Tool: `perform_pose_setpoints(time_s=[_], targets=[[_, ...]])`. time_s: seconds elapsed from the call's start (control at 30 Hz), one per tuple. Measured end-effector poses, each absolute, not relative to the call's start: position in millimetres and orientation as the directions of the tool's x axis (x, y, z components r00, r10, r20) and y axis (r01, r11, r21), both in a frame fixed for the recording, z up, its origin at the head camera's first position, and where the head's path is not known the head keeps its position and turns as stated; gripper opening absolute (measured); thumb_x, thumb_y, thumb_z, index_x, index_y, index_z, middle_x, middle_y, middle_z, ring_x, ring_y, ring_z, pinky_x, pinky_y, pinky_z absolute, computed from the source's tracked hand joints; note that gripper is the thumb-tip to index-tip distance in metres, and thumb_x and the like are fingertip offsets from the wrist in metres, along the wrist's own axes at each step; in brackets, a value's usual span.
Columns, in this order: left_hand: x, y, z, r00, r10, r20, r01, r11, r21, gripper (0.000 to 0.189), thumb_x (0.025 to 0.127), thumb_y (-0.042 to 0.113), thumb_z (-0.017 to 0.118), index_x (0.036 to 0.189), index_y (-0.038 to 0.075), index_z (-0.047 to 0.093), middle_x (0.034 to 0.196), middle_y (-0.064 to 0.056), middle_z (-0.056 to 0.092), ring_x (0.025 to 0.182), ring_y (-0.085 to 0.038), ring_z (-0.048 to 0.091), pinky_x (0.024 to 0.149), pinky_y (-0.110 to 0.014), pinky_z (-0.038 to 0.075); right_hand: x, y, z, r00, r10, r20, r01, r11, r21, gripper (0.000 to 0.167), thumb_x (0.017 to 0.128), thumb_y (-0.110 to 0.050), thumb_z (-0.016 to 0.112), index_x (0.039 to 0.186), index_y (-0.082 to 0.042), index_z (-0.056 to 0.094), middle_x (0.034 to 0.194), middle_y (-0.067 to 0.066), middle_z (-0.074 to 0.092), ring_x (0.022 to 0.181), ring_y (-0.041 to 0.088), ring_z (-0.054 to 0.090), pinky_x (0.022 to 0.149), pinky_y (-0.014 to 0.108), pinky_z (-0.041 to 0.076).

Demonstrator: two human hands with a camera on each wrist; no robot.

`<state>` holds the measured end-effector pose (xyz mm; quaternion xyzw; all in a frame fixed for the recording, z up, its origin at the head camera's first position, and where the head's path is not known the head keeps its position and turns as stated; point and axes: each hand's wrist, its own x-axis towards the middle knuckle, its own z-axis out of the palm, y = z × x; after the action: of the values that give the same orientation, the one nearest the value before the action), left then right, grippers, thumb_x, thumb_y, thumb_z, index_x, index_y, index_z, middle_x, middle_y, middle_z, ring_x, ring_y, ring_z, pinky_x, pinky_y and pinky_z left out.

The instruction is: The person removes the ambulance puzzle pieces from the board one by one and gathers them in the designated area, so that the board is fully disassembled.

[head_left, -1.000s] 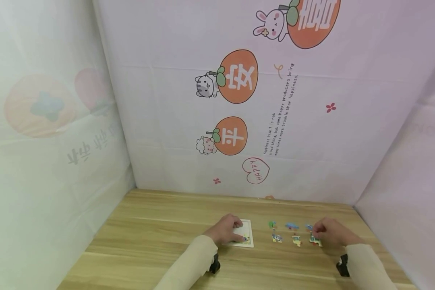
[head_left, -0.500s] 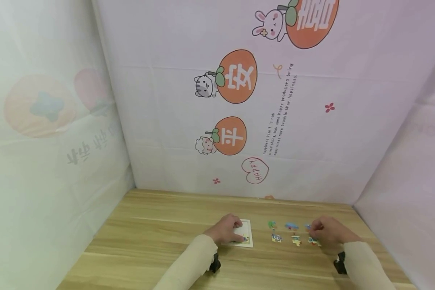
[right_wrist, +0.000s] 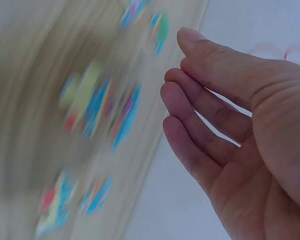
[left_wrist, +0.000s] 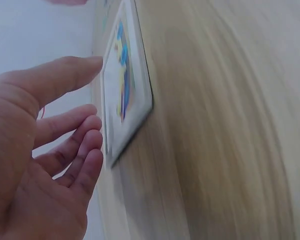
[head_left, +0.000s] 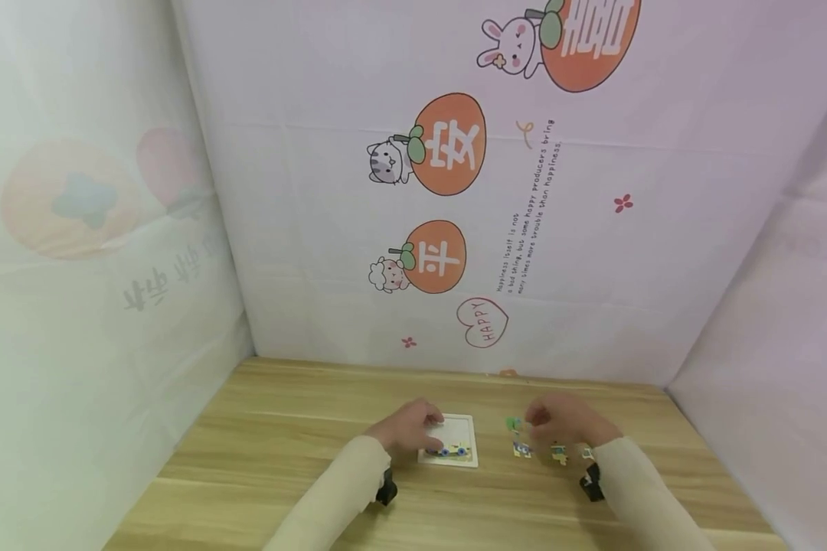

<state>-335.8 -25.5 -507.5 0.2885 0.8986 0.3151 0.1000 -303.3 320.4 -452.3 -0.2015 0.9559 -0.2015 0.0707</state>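
Observation:
My left hand (head_left: 408, 427) hovers at the left side of a white puzzle tray (head_left: 470, 422), fingers loosely bent and nothing between them. Along the tray's near edge lies a fitted strip (head_left: 449, 451) with yellow parts and blue wheels; the rest of its bed is white. The left wrist view shows my thumb and fingertips close to the tray's edge (left_wrist: 146, 102). My right hand (head_left: 567, 419) is over the loose puzzle pieces, its thumb near the index finger and no piece visible in it. A green piece (head_left: 513, 423) and a blue-white piece (head_left: 521, 450) lie left of it.
More loose jigsaw pieces lie on the wooden table, among them a yellow-green one (head_left: 559, 454) and, blurred in the right wrist view, a red-and-blue one (right_wrist: 55, 205). A printed white cloth (head_left: 358, 329) stands behind the table, with cloth at both sides.
My right hand has swept left from the rightmost pieces toward the left ones. My left hand has shifted left and back off the tray, uncovering more of the fitted strip.

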Motion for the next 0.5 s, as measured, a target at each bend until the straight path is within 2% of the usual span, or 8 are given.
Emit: perform_pose_setpoints(time_s=[0.23, 0.4, 0.5], targets=[[-336, -42, -517, -0.779, 0.627, -0.003, 0.498, 0.620, 0.607, 0.058, 0.085, 0.030, 0.088, 0.136, 0.012, 0.067, 0.127, 0.003, 0.064, 0.116, -0.011, 0.061, 0.108, -0.033, 0.055, -315, 253, -457, -0.832, -0.553, -0.043, -0.494, 0.774, -0.396, 0.025, 0.090, -0.015, 0.081, 0.113, -0.007, 0.075, 0.106, 0.002, 0.075, 0.097, 0.017, 0.068, 0.089, 0.042, 0.061], [-335, -50, -519, -0.781, 0.624, -0.018, 0.482, 0.620, 0.619, 0.062, 0.083, 0.031, 0.089, 0.138, 0.015, 0.065, 0.127, 0.008, 0.063, 0.118, -0.010, 0.061, 0.110, -0.035, 0.054, -318, 215, -464, -0.780, -0.625, -0.032, -0.558, 0.719, -0.414, 0.024, 0.090, -0.014, 0.082, 0.112, -0.006, 0.076, 0.107, 0.004, 0.077, 0.097, 0.017, 0.069, 0.087, 0.035, 0.061], [-334, -54, -519, -0.783, 0.621, -0.017, 0.487, 0.631, 0.604, 0.062, 0.083, 0.031, 0.089, 0.137, 0.014, 0.065, 0.126, 0.007, 0.063, 0.118, -0.010, 0.061, 0.110, -0.036, 0.053, -319, 197, -468, -0.762, -0.647, -0.027, -0.578, 0.698, -0.423, 0.026, 0.090, -0.011, 0.083, 0.114, -0.005, 0.076, 0.111, 0.007, 0.077, 0.100, 0.018, 0.070, 0.090, 0.036, 0.062]])
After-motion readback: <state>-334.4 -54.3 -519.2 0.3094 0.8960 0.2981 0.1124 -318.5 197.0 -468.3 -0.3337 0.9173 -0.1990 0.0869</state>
